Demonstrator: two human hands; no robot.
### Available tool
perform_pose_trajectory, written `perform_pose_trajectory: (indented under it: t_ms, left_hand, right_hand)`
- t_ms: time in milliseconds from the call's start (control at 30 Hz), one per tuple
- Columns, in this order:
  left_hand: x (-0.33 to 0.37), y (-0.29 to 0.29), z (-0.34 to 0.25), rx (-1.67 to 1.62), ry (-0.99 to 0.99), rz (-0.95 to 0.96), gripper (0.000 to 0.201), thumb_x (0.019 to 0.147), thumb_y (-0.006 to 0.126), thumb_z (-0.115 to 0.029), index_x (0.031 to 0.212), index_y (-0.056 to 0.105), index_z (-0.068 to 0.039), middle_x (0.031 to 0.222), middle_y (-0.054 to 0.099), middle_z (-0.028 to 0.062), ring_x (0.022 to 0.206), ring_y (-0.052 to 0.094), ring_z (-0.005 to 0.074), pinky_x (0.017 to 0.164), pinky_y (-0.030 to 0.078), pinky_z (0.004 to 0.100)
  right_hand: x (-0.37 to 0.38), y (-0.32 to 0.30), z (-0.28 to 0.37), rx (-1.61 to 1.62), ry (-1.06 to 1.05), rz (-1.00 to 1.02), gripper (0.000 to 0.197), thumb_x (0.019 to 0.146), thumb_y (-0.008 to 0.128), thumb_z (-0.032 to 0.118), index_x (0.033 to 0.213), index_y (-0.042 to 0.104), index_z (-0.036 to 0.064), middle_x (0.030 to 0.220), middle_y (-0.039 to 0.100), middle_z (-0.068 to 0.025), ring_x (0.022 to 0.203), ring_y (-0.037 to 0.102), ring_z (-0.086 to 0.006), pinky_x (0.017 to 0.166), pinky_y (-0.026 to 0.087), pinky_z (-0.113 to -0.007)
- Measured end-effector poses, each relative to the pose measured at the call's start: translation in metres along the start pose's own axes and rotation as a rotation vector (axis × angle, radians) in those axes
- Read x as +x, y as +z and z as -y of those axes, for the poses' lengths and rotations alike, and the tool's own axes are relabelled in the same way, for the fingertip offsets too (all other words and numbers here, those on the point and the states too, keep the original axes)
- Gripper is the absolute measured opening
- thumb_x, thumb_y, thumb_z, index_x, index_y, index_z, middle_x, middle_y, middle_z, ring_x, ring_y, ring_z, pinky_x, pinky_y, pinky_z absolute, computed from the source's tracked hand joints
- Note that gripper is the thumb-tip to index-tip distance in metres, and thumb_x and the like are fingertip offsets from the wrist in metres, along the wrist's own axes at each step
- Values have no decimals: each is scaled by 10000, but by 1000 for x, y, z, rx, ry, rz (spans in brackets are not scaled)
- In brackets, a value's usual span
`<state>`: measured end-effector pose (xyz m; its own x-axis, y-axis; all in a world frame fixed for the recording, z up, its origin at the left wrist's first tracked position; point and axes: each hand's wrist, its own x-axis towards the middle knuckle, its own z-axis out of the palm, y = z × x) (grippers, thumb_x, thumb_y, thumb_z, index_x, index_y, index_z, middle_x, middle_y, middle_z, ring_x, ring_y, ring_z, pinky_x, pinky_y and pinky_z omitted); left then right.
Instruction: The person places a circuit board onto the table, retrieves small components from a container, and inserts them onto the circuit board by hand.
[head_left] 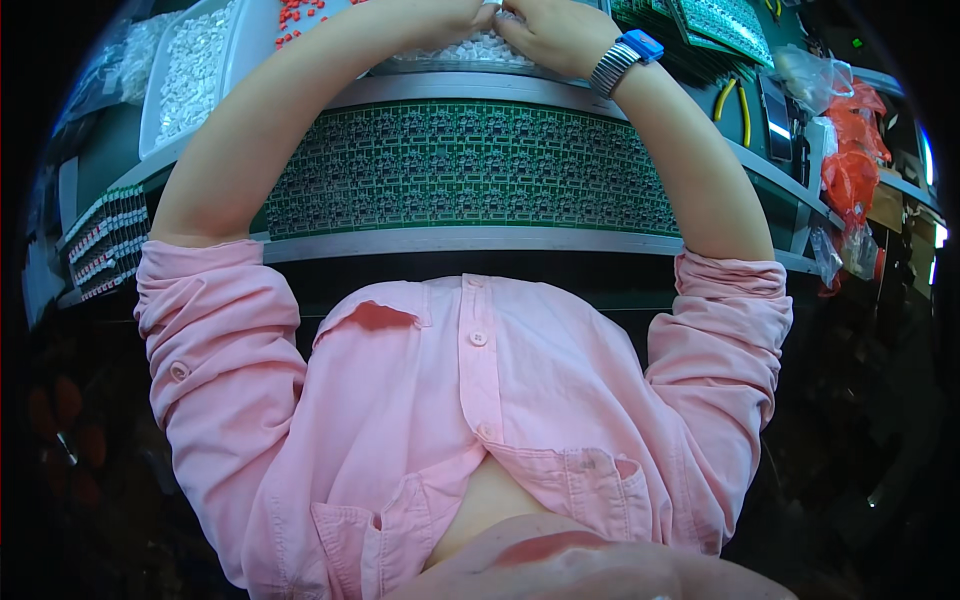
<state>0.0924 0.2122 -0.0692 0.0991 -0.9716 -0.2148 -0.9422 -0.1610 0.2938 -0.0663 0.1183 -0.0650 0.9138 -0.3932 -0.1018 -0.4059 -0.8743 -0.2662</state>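
At the top edge of the head view, my left hand [452, 22] and my right hand [562, 36] meet with their fingertips almost touching. Both look closed in a pinch, but whatever they hold is too small and partly cut off by the picture's edge. Beneath them lies a heap of small white plastic parts [475, 52]. Closer to my body, a long row of green circuit board panels [470, 165], set with small components, runs between two pale metal rails [440, 240]. A watch [625, 60] with a blue face is on my right wrist.
Left of my arm stands a white bin [152, 112] of white parts; red parts [298, 18] lie beside it. Boards are stacked edge-on [108, 242] at far left. On the right are piled green boards [722, 32], yellow-handled pliers [740, 112], a dark phone-like slab [774, 118] and red plastic bags [852, 150].
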Motion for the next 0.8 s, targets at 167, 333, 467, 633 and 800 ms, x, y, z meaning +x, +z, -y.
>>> perform_pose_trajectory:
  t_ms: [167, 333, 467, 633, 800]
  left_hand:
    - [4, -4, 0, -99, -33, -147, 408, 993, 496, -334, 1000, 695, 22, 1020, 697, 287, 971, 667, 453, 865, 514, 512]
    - [32, 0, 17, -183, 61, -372, 412, 992, 504, -347, 983, 688, 22, 1016, 691, 287, 979, 656, 461, 871, 505, 513]
    - [30, -6, 14, -250, 113, -355, 423, 995, 512, -371, 989, 685, 14, 1017, 691, 282, 988, 650, 464, 881, 501, 512]
    - [37, 1, 23, -317, 126, -513, 414, 1009, 492, -346, 998, 671, 27, 1018, 683, 291, 992, 645, 466, 878, 499, 504]
    - [37, 5, 23, -395, 173, -559, 407, 1020, 481, -324, 1021, 654, 43, 1028, 672, 304, 1002, 637, 472, 866, 499, 494]
  right_hand:
    - [-4, -15, 17, -25, 68, 43, 426, 986, 488, 438, 979, 710, 74, 912, 725, -216, 869, 701, -412, 805, 549, -501]
    - [5, -5, 1, -81, 10, -76, 394, 975, 541, 450, 937, 706, 94, 841, 720, -195, 795, 703, -391, 733, 555, -492]
    - [5, -4, -6, -139, -36, -244, 376, 983, 552, 431, 883, 689, 95, 779, 707, -163, 753, 697, -375, 688, 550, -482]
    - [3, -7, 0, -138, -56, -341, 357, 970, 577, 409, 829, 679, 97, 755, 695, -152, 715, 688, -362, 658, 543, -475]
    - [3, -5, -1, -153, -199, -493, 333, 949, 605, 382, 799, 672, 92, 750, 690, -147, 691, 679, -351, 634, 539, -462]
